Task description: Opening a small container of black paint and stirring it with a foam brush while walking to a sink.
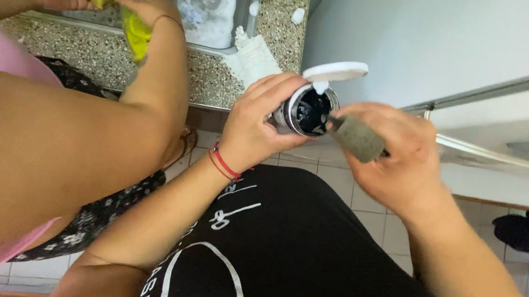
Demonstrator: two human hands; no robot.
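My left hand (255, 123) grips a small round container (307, 110) with a dark inside, tipped toward me, its white flip lid (336, 71) standing open above it. My right hand (395, 152) holds a grey sponge-tipped tool (358, 138) whose end pokes into the container's mouth. Both hands are in front of my chest, over a black shirt with white print.
Another person stands at my left, their arm (41, 139) filling the left side. Their hands scrub a clear item with a yellow-green sponge (134, 29) over a metal sink (246, 3) set in a speckled stone counter (93, 54). White tiled floor (384, 219) lies below.
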